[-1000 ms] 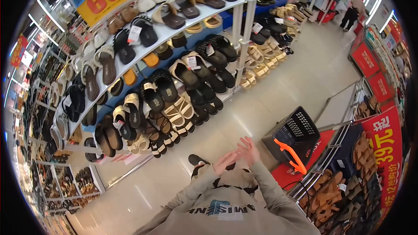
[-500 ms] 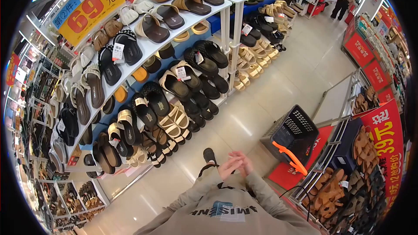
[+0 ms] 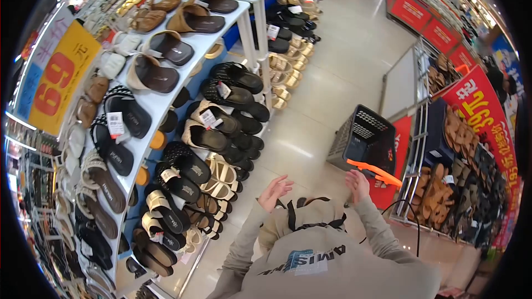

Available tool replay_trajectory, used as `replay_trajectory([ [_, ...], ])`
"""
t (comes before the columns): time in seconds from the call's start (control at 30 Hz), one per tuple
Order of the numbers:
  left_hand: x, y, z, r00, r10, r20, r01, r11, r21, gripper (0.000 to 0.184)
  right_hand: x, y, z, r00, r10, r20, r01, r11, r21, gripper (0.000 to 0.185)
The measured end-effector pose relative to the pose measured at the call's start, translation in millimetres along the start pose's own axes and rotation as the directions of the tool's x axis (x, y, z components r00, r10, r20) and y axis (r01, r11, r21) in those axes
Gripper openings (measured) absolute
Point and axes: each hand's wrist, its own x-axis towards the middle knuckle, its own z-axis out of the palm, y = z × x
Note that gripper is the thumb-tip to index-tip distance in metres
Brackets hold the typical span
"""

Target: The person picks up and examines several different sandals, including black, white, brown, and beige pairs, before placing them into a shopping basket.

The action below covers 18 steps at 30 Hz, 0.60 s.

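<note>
My left hand (image 3: 275, 191) is held out in front of my body, fingers stretched and slightly apart, with nothing in it. It is nearest to the sandals on the low rack, such as the cream strappy pair (image 3: 221, 180). My right hand (image 3: 358, 185) is raised on the other side with loosely bent fingers, and it looks empty. Just beyond it is the orange handle (image 3: 377, 173) of a dark grey shopping basket (image 3: 363, 135); whether the fingertips touch the handle I cannot tell. The basket stands on the floor beside a red panel.
On the left, a white shelf (image 3: 191, 69) carries rows of slides, with a yellow price sign (image 3: 65, 75). At right, a metal rack holds brown sandals (image 3: 429, 196) under a red sign (image 3: 479, 111). A tiled aisle (image 3: 343, 39) runs ahead; a person's legs show far off.
My hands were together in front of me; now they are apart, left and right. The view has turned, so the shelves sit further left and the right hand is closer to the basket handle.
</note>
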Motion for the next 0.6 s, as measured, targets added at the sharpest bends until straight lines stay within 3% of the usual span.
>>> replay_trajectory([
  [0.13, 8.0, -3.0, -13.8, 0.995, -0.089, 0.049, 0.089, 0.996, 0.016, 0.043, 14.5, 24.3, -34.3, 0.981, -0.066, -0.183, 0.072, 0.997, 0.025, 0.025],
  [0.2, 11.3, -7.0, -15.9, 0.995, -0.077, 0.062, 0.077, 0.997, -0.008, 0.042, 26.0, 37.1, -47.5, 0.928, -0.250, -0.278, 0.235, 0.968, -0.086, 0.024],
  [0.23, 13.3, -7.4, -15.4, 0.992, -0.105, 0.065, 0.107, 0.994, -0.025, 0.042, 30.8, 39.5, -53.5, 0.927, -0.244, -0.286, 0.231, 0.970, -0.079, 0.024],
  [0.3, 19.8, -9.7, -11.6, 0.987, -0.142, 0.077, 0.145, 0.989, -0.036, 0.042, 37.9, 35.1, -64.2, 0.823, -0.499, -0.271, 0.418, 0.855, -0.306, 0.023],
  [0.33, 24.2, -11.1, -9.7, 0.981, -0.181, 0.065, 0.180, 0.983, 0.028, 0.042, 38.6, 28.3, -68.7, 0.823, -0.496, -0.278, 0.414, 0.858, -0.303, 0.023],
  [0.4, 39.9, -18.5, 1.9, 0.974, -0.219, 0.051, 0.214, 0.972, 0.099, 0.042, 34.6, 5.4, -75.6, 0.536, -0.791, -0.295, 0.459, 0.566, -0.685, 0.024],
  [0.43, 52.7, -24.7, 11.1, 0.975, -0.220, 0.015, 0.218, 0.973, 0.075, 0.041, 22.1, -15.8, -74.8, 0.491, -0.838, -0.236, 0.380, 0.451, -0.808, 0.027],
  [0.47, 65.7, -28.2, 23.9, 0.975, -0.224, -0.015, 0.224, 0.973, 0.057, 0.041, 18.0, -27.8, -82.9, 0.485, -0.836, -0.259, 0.373, 0.465, -0.803, 0.027],
  [0.5, 79.9, -30.8, 45.4, 0.973, -0.232, 0.004, 0.231, 0.970, 0.074, 0.041, 14.7, -38.3, -94.6, 0.472, -0.865, -0.167, 0.317, 0.344, -0.884, 0.029],
  [0.53, 96.3, -36.7, 74.5, 0.989, -0.136, 0.064, 0.127, 0.984, 0.124, 0.041, 13.7, -45.7, -109.7, 0.469, -0.880, -0.071, 0.253, 0.211, -0.944, 0.031],
  [0.57, 113.1, -43.9, 104.8, 0.991, -0.040, 0.130, 0.019, 0.987, 0.163, 0.042, 18.2, -46.5, -129.1, 0.493, -0.869, -0.041, 0.217, 0.169, -0.962, 0.035],
  [0.6, 126.9, -40.8, 139.9, 0.982, -0.043, 0.183, -0.011, 0.959, 0.283, 0.043, 24.4, -44.3, -147.4, 0.487, -0.871, -0.060, 0.201, 0.179, -0.963, 0.035],
])
